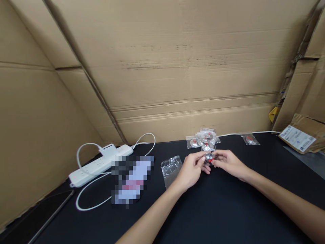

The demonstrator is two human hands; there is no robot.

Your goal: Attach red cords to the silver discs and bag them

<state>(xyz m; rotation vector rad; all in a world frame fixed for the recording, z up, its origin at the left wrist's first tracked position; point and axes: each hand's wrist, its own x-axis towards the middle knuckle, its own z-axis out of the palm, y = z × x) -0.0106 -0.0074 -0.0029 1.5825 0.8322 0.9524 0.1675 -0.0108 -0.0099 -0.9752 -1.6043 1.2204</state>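
Since the whole bench is boxed in by big cardboard sheets (177, 67) at the back and on both sides, everything I've got sits on the black table top (228, 210) inside that corner. Biggest thing on it is the white power strip (99, 166) off to the left with its white cable (86, 203) looping around, well clear of my arms, so it's not in the way. Far right there's a labelled parcel (297, 137) leaning by the cardboard, also out of reach. My left hand (191, 169) and right hand (228, 164) meet near the middle of the table, fingertips facing each other. Just left of my left hand lies an empty clear bag (171, 169), flat on the table. Right behind my fingers is a pile of bagged discs (204, 140), close enough that I'd guess I could bump it if I push forward, and one lone bagged disc (250, 139) sits apart to the right by the back wall. Smallest of all is the little metal disc (209, 157) with a red bit on it: both hands have their fingers closed on it, pinched from either side and held just above the table in front of the pile, probably so I can see it properly. Can't tell if it's got plastic round it.
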